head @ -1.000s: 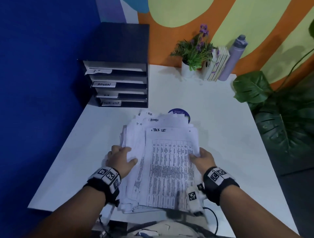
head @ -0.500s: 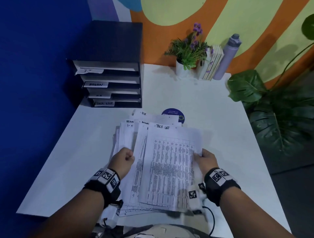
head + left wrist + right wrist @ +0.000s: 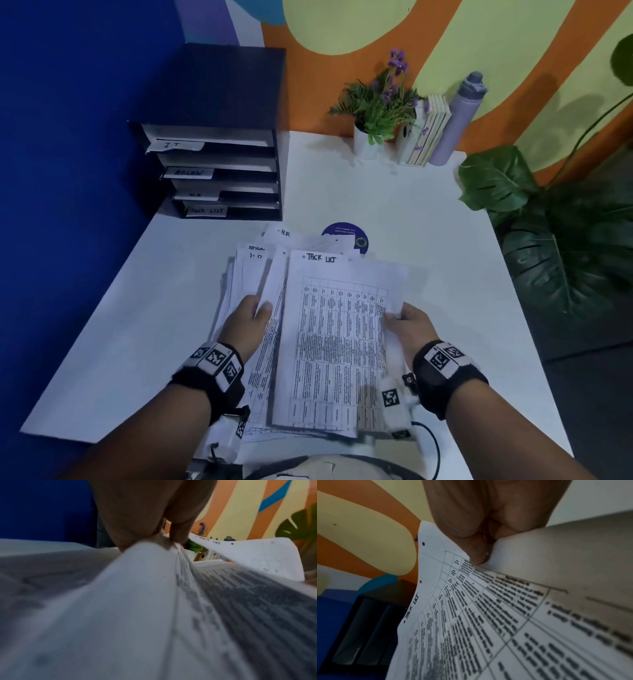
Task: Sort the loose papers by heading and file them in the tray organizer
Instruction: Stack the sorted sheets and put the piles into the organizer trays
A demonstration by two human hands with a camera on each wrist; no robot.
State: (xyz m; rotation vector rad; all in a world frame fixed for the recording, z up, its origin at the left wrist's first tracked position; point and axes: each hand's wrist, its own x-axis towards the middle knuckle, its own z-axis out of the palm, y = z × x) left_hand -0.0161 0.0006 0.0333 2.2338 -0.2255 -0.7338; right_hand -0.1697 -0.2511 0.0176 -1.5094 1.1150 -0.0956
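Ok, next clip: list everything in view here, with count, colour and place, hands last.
top sheet: one, white, headed "TACK LIST", printed table, topmost on the pile
loose papers: one fanned pile, white, near middle of the table
tray organizer: one, dark, four labelled trays, far left of table
table: one, white
round sticker: one, blue, beyond the pile, partly covered
potted plant: one, green with purple flowers, far edge
books: a few, pale, upright beside the pot
bottle: one, lilac, right of the books
large leafy plant: one, dark green, right of table
left hand: grips papers under the top sheet
right hand: pinches the top sheet's right edge
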